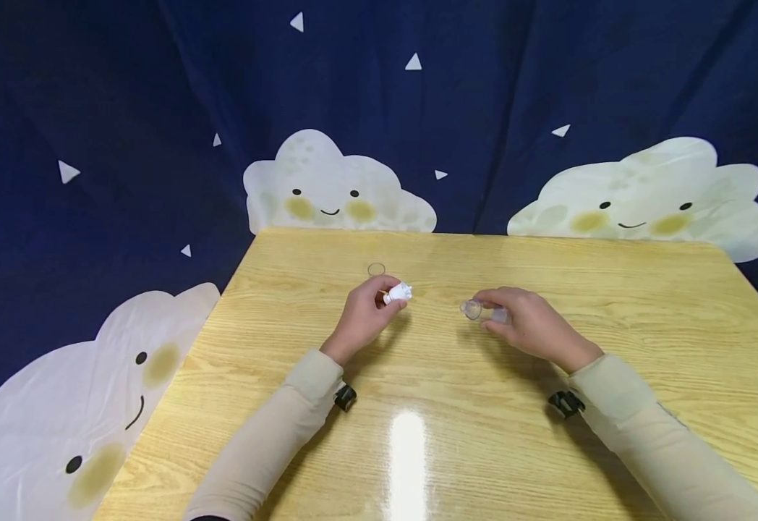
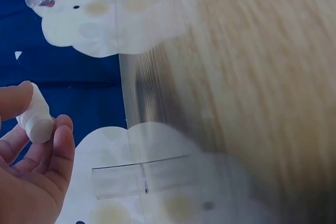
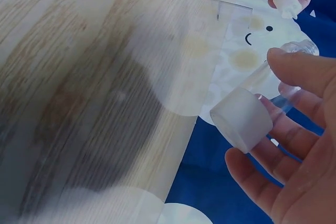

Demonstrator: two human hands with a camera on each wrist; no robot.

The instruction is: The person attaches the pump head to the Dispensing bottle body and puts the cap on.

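My left hand pinches a small white plastic piece between thumb and fingers, above the table. In the left wrist view this white piece shows a smooth, rounded end toward the camera. To the right, my right hand grips a small clear bottle, tilted, its neck pointing toward the left hand. The right wrist view shows the bottle's white base below the thumb, with its clear neck beyond. A gap separates the two held things.
Behind the left hand, a clear open cylinder stands on the wooden table. The same clear cylinder appears in the left wrist view. A dark blue curtain with cloud and triangle prints hangs beyond the table's far edge.
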